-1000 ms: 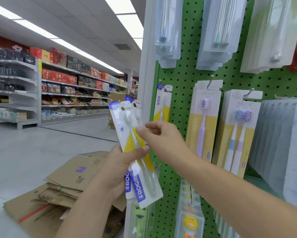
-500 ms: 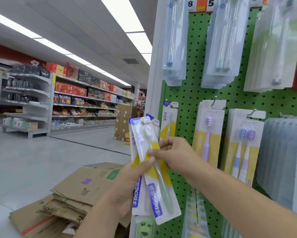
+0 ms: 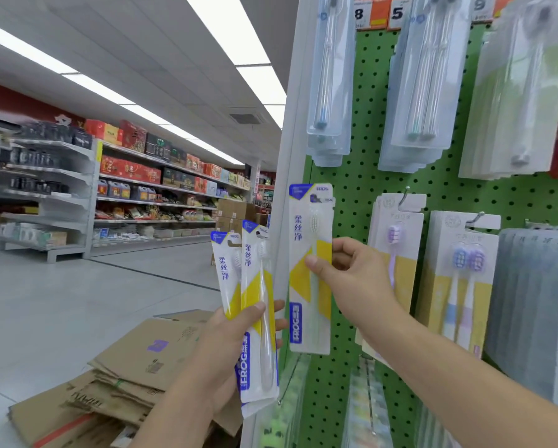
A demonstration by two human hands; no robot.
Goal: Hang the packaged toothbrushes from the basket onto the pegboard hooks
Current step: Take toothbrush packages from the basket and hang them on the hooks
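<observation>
Shop aisle, green perforated pegboard [image 3: 361, 189] ahead. The right hand [image 3: 351, 273] pinches one white-and-yellow carded toothbrush pack [image 3: 310, 270] flat against the pegboard's left edge; the left hand [image 3: 235, 344] grips two spare packs [image 3: 248, 286] beside it. Next, I'd say: thread the hang-hole onto a hook.

R hand [image 3: 351, 279] pinching single toothbrush pack [image 3: 310, 270] upright vs green pegboard [image 3: 361, 189]; L hand [image 3: 235, 344] w/ two more packs [image 3: 255, 318]

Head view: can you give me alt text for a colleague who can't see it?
The right hand pinches one packaged toothbrush upright against the left edge of a green pegboard, while the left hand grips two more packs. Flattened cardboard boxes lie on the shop floor below.
</observation>
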